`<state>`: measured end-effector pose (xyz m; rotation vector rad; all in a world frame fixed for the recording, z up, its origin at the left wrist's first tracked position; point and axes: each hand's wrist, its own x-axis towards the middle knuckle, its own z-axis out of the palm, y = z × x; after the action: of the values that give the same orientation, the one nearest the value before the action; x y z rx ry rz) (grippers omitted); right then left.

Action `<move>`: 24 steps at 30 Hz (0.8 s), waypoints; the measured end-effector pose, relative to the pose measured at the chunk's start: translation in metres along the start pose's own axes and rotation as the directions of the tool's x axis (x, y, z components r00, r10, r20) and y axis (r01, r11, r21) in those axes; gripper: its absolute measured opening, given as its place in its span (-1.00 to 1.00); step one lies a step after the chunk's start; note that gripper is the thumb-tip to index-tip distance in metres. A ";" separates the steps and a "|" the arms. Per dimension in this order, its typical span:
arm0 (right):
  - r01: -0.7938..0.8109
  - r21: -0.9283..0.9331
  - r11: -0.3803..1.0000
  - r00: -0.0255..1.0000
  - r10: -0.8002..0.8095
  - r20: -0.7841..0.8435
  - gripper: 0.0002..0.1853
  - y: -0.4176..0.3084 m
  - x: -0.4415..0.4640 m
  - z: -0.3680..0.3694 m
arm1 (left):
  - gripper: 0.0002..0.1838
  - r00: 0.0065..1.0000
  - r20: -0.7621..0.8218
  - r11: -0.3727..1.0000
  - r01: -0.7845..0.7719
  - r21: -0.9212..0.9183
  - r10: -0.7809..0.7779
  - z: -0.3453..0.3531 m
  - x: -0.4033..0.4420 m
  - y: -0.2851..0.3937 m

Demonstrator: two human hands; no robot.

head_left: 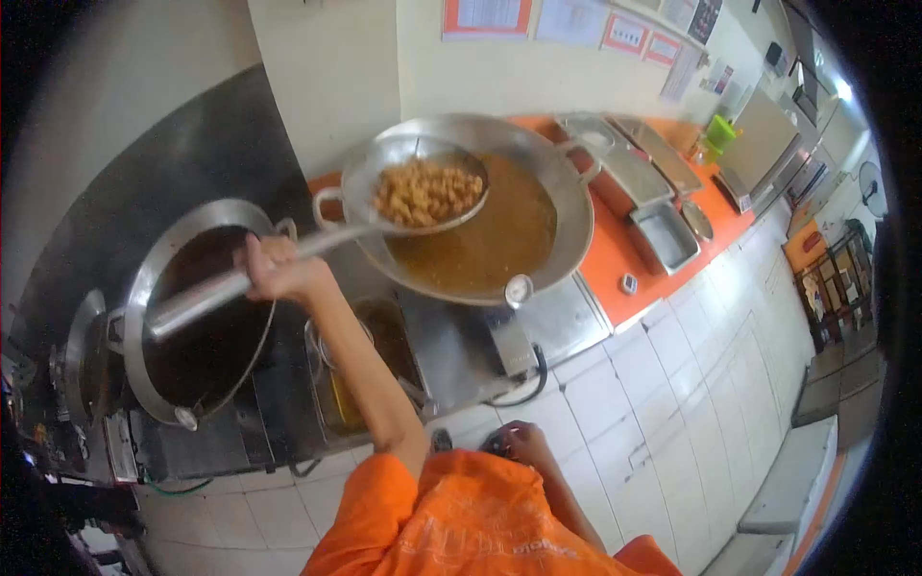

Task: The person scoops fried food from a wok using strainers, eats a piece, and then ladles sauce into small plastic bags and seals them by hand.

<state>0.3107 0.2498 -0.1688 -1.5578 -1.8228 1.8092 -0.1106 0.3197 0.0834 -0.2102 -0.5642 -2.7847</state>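
Observation:
My left hand [279, 269] is closed around the thick metal handle of a large skimmer [360, 187]. Small golden-brown fried pieces [427, 192] fill its round bowl. The bowl is over the left part of a wide metal wok [581, 226] of brownish oil [490, 254], and whether it touches the oil cannot be told. A round dial thermometer [519, 290] sits at the wok's front rim. My right hand [523, 442] hangs low beside my orange shirt, away from the wok. Its fingers look partly curled and are too shadowed to show whether they hold anything.
Another wok [144, 355] with dark liquid stands at left, below my left forearm. A rectangular container [336, 403] with yellowish liquid is between the woks. Metal trays [663, 240] and a small timer-like device [628, 283] sit on the orange counter [615, 298] at right.

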 end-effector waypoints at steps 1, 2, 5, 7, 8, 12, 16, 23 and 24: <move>0.084 -0.036 0.996 0.996 -0.084 0.008 -0.73 -0.034 0.021 0.006 | -0.65 1.000 -0.006 1.000 -0.022 0.001 0.022 0.002 -0.007 0.002; 0.419 -0.149 0.896 0.905 -0.425 -0.009 -0.72 -0.077 0.030 0.019 | -0.65 0.999 -0.012 0.999 -0.036 0.017 0.036 -0.001 -0.017 0.007; 0.635 -0.076 0.769 0.773 -0.630 0.075 -0.66 -0.219 0.037 0.048 | -0.66 0.994 0.025 0.994 -0.109 0.010 0.109 0.011 -0.031 0.019; 0.477 0.394 0.786 0.768 -0.590 0.248 -0.55 -0.272 0.076 0.074 | -0.65 0.991 0.022 0.990 -0.135 0.038 0.134 0.019 -0.037 0.029; 0.251 0.612 0.750 0.763 -0.543 0.352 -0.56 -0.312 0.068 0.082 | -0.65 0.989 0.007 0.989 -0.145 0.031 0.145 0.022 -0.041 0.034; -0.342 0.686 0.643 0.588 -0.423 0.689 -0.61 -0.396 0.070 0.099 | -0.65 0.987 -0.029 0.987 -0.160 0.025 0.161 0.033 -0.051 0.047; -0.251 0.788 0.563 0.664 -0.492 0.563 -0.72 -0.403 0.058 0.097 | -0.68 0.993 0.042 0.993 -0.111 0.035 0.110 0.038 -0.059 0.062; -0.294 0.901 0.320 0.774 -0.474 0.420 -0.86 -0.406 0.069 0.095 | -0.84 0.784 0.620 0.985 0.120 -0.124 -0.018 0.000 -0.059 0.089; -0.275 0.928 0.251 0.807 -0.465 0.365 -0.86 -0.400 0.068 0.094 | -0.84 0.765 0.551 0.535 0.635 -0.557 -0.334 -0.001 -0.066 0.106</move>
<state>-0.0047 0.3396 0.0890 -0.3149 -0.3613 2.6546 -0.0147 0.2428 0.1077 -0.9178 0.5900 -3.4063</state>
